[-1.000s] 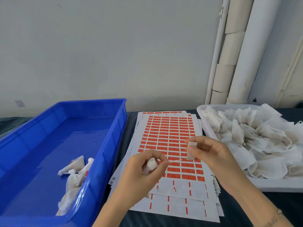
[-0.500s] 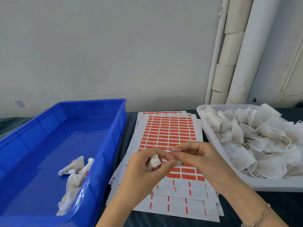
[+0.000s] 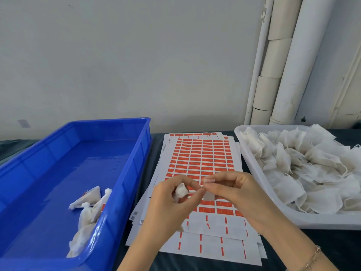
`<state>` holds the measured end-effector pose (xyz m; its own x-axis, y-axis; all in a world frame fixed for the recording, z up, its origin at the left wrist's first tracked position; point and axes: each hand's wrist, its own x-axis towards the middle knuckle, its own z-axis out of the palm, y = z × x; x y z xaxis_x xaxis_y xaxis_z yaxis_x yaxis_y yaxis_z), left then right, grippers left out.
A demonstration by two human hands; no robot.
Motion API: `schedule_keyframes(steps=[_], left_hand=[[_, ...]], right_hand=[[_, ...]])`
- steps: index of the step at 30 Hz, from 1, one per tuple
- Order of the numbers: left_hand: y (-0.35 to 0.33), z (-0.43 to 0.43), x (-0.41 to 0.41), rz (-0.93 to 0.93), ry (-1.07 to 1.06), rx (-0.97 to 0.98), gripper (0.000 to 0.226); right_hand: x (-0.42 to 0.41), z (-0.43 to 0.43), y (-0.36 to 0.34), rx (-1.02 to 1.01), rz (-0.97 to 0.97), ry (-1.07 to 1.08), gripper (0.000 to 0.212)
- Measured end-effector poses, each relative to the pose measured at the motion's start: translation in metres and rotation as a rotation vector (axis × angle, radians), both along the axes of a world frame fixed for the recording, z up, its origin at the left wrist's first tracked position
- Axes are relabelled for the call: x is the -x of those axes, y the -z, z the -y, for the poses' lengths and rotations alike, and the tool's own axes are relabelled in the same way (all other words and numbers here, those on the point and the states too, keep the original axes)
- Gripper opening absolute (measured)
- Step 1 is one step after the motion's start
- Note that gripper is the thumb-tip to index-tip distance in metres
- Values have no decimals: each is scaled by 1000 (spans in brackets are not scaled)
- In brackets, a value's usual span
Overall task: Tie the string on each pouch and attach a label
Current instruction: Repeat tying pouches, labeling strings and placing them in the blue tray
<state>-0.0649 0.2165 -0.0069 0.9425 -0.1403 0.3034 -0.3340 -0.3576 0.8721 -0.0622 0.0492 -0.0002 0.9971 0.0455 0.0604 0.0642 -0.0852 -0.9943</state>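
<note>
Hands meet at lower centre of frame, over the label sheets (image 3: 201, 159). Left hand (image 3: 168, 204) is curled round a small white pouch (image 3: 180, 190), thumb and forefinger pinching near its bunched neck. Right hand (image 3: 234, 192) pinches what looks like a peeled label (image 3: 208, 196), a greyish flap hanging under its fingertips. Fingertips of both hands are almost touching. A thin string (image 3: 192, 192) seems to run from the pouch to the right pinch; it's mostly hidden, so can't tell if the knot is done. My read: the step is closing the label on the string tail. To do it well: hold the string taut with the left pinch, lay it across the label's centre line, fold the halves square so the edges match, then press flat from the fold outward. Avoid fingering the adhesive side, and don't catch pouch fabric in the fold. Likely risks: a skewed fold leaves glue exposed, and a slack string slips out. Done pouches (image 3: 88, 200) sit in the blue bin (image 3: 136, 153) at left, only a few. The untied pile (image 3: 302, 169) fills the white tray (image 3: 254, 173) at right, so the job looks early on.
</note>
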Motion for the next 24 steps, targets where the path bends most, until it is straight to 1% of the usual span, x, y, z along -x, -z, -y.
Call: schedule_keyframes(steps=[3,7,12,13,15,16,18,19,20,22,24], left_hand=[[0,1,1,2,-14,14,9],[-1,2,2,2,-27,5,8],[-1,3,3,-32,0,-5,11],[-1,4,4,-52,3,12,13],[-3,4,5,-104,-8,58,17],[-3,4,5,-125,-19,73,17],[-4,4,5,-149,-49,92,17],[-5,3,5,-155,-64,103,19],[-5,2,5,-157,-77,113,20],[-6,1,5,-161,-91,131,21],[-6,2,5,-169,-102,141,21]], right_hand=[[-1,1,2,-34,-8,-2,26],[-3,3,3,-85,-67,-42,25],[-4,8,2,-191,-169,-164,25],[-5,9,2,-198,-188,-193,27],[-6,10,1,-212,-222,-254,39],[-7,12,1,-255,-238,-274,46],[-7,15,-2,-376,-265,-262,51],[-7,16,-2,-363,-237,-236,53],[-6,17,-1,-270,-174,-203,55],[-2,17,1,-5,-5,-111,46],[3,17,4,118,123,-79,41]])
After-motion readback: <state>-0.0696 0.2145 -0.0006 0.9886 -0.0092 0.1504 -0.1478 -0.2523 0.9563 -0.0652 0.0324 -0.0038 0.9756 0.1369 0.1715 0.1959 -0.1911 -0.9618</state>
